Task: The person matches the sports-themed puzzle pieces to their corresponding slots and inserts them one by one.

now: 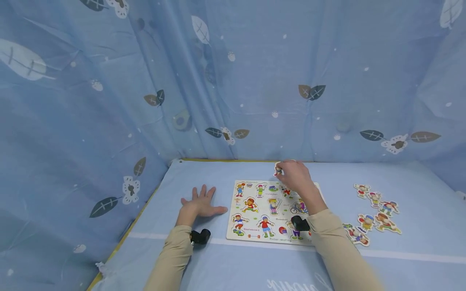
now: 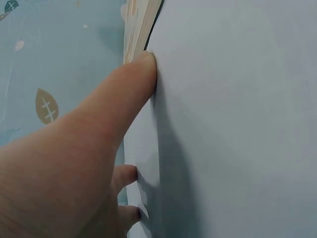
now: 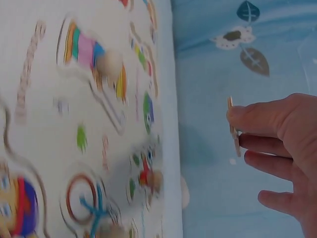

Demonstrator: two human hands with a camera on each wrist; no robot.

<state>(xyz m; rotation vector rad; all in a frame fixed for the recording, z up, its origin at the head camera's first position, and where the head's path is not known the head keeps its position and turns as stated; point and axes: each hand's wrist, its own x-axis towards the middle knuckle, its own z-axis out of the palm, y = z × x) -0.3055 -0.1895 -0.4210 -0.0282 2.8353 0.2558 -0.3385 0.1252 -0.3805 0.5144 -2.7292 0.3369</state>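
Between thumb and fingertips, my right hand [image 1: 296, 174] pinches a small flat puzzle piece [image 1: 278, 169] past the board's far edge. The right wrist view shows this thin piece [image 3: 234, 131] edge-on, its printed face mostly hidden. Below it lies a white wooden puzzle board [image 1: 262, 208], printed with sports figures and words; several figure pieces sit in it, and the right forearm covers its right side. My left hand [image 1: 200, 205] rests on the table with fingers spread. Its thumb [image 2: 141, 69] points toward the board's left edge.
Several loose figure pieces lie right of the board, among them a running figure [image 1: 386, 223] and one with a ball [image 1: 366, 222]. A pale blue cloth [image 1: 204, 258] covers the table. Blue patterned curtains [image 1: 255, 81] hang behind and at the left.
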